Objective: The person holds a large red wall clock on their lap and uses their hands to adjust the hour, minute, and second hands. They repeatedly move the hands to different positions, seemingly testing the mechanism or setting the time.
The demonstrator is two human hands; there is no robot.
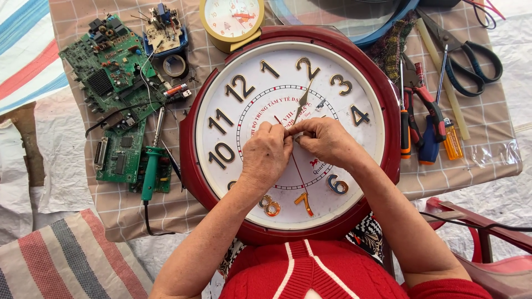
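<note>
The large round wall clock with dark red plastic rim lies face-up at the table's centre, its cover glass off. Both hands meet over the dial's hub. The left hand has fingers curled, pinching at the centre; the right hand likewise pinches a small pale part, too small to identify. The thin gold metal hand points toward 1 o'clock; the slender red second hand runs toward 6 o'clock. These hands look light, springy and easily bent: hold them near the hub, not the tips. At 9 o'clock lie green circuit boards and a green-handled soldering iron; at 3 o'clock, red-handled pliers and black scissors.
</note>
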